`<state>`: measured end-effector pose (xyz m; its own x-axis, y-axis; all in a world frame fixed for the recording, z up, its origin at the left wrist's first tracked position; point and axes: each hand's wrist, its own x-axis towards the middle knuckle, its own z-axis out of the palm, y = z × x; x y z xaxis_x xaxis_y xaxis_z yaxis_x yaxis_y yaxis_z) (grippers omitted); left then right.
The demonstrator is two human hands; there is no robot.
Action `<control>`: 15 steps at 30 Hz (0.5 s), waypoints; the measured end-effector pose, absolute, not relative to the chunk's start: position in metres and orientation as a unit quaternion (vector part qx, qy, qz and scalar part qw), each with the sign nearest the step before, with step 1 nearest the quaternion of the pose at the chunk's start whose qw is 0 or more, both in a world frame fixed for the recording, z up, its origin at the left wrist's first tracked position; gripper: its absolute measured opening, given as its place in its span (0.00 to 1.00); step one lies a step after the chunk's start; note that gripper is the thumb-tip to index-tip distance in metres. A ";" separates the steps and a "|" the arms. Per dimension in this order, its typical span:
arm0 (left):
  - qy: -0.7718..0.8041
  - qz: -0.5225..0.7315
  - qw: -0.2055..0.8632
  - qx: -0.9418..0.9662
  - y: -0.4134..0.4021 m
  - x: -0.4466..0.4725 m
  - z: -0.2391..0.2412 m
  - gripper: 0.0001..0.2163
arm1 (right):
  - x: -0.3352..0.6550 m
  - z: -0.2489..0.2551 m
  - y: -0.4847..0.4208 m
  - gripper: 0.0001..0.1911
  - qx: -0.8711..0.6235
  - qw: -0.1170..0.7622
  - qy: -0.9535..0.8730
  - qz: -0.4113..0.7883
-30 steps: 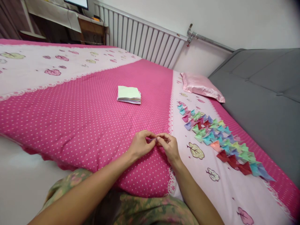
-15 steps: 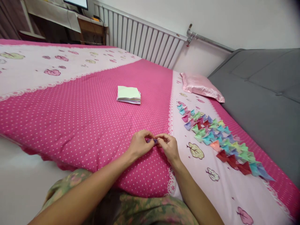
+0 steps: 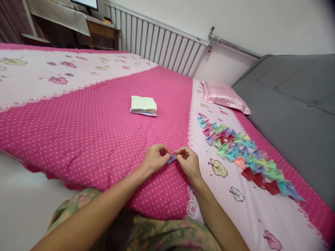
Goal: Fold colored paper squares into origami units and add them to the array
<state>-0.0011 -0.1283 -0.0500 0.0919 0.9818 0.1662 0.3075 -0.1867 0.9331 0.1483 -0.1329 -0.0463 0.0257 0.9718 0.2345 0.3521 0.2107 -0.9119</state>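
Observation:
A small folded piece of purple paper (image 3: 171, 159) is held between my two hands, just above the pink dotted bedspread (image 3: 104, 139). My left hand (image 3: 156, 158) pinches its left end with thumb and index finger. On the other side, my right hand (image 3: 187, 162) pinches the right end, with its fingers curled. The fingertips partly cover the paper. Farther up the bed lies a stack of square paper (image 3: 143, 103), a pale green sheet on top. To the right, several rows of small folded paper boats (image 3: 243, 153) in many colours stand on the bedspread's pale strip.
A shiny pink pillow (image 3: 225, 96) lies by the grey padded headboard (image 3: 295, 94). A white radiator (image 3: 157, 38) and a pipe run along the wall behind the bed. At the far left stands a desk (image 3: 102, 29) with a monitor (image 3: 87, 4).
The hands have drawn slightly apart, and more of the purple paper now shows between the fingertips. The paper stack and the boats stay where they were.

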 end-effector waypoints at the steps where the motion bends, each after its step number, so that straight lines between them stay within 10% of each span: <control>1: 0.510 0.439 0.384 0.632 -0.128 -0.001 -0.050 0.05 | 0.148 -0.046 -0.133 0.03 -0.537 0.469 -0.623 0.322; 15: 0.516 0.413 0.399 0.635 -0.127 -0.005 -0.045 0.05 | 0.149 -0.029 -0.148 0.13 -0.540 0.278 -0.789 0.089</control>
